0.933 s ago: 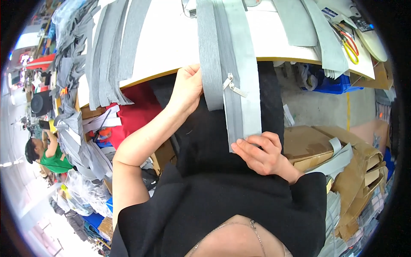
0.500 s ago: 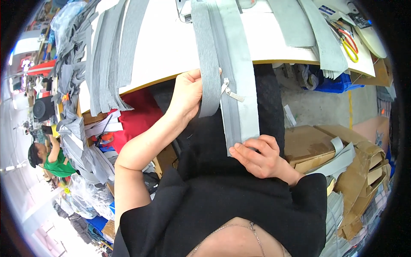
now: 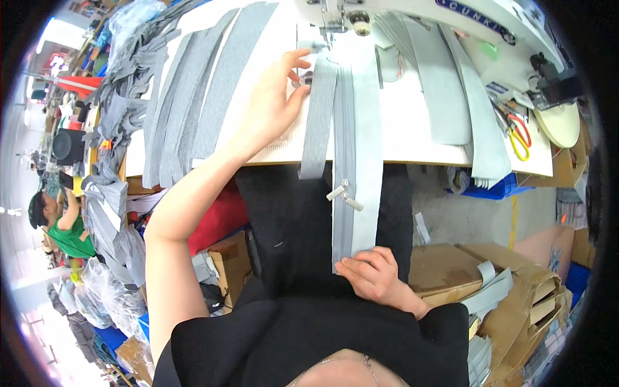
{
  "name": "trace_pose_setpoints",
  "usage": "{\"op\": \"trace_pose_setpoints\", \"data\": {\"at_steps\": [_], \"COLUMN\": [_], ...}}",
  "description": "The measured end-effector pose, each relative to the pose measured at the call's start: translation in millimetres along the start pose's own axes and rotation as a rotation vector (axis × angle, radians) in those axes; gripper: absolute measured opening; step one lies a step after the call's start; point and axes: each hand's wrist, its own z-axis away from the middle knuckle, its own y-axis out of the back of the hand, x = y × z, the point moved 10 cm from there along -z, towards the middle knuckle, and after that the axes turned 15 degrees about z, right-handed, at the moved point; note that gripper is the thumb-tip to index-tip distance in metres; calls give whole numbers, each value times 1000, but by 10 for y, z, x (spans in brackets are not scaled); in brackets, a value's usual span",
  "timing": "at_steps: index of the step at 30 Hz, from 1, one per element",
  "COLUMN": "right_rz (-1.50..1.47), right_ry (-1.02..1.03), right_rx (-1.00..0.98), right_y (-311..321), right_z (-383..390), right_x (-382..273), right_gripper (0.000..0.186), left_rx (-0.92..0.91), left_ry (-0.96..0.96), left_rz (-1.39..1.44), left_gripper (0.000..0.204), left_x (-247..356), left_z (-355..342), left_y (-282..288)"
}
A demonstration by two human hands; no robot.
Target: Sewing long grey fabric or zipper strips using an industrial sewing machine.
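Note:
A long grey zipper (image 3: 345,129) with two metal sliders (image 3: 345,193) runs from the sewing machine (image 3: 351,19) toward me, over the table edge. Along its right side lies a pale grey-green fabric strip (image 3: 366,142). My right hand (image 3: 373,274) pinches the near end of the zipper and strip, over my lap. On the zipper's left, a darker grey fabric strip (image 3: 317,129) hangs loose just past the table edge. Its far end lies beside the needle area. My left hand (image 3: 277,93) is open next to that end, thumb and fingers apart, holding nothing.
Grey strips (image 3: 193,97) lie on the white table (image 3: 400,129) to the left, pale strips (image 3: 442,97) to the right. Scissors with red and yellow handles (image 3: 519,138) rest at the right edge. Cardboard boxes (image 3: 445,267) stand below. A person in green (image 3: 68,222) is far left.
My left hand has let go of the dark strip and moved forward to the machine. The zipper lies farther forward on the table, still held by my right hand. The view has shifted, showing more machine.

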Motion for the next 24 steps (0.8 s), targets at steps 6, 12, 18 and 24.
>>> {"op": "trace_pose_setpoints", "data": {"at_steps": [6,12,18,24], "right_rz": [-39,-117,-178,-222], "right_ry": [-49,-63,-81,-95], "right_rx": [-36,-70,-113,-140], "right_y": [-113,-249,-353,-446], "right_z": [74,72,33,-14], "right_x": [93,182,241,260], "right_gripper": [24,27,28,28], "left_rx": [-15,113,110,-8], "left_ry": [14,20,-142,-45], "left_rz": [53,232,-36,61], "left_gripper": [22,13,23,31], "left_x": [-219,-215,16,-138], "left_z": [-188,-288,-182,-182], "left_y": [-92,-117,-115,-294]}}
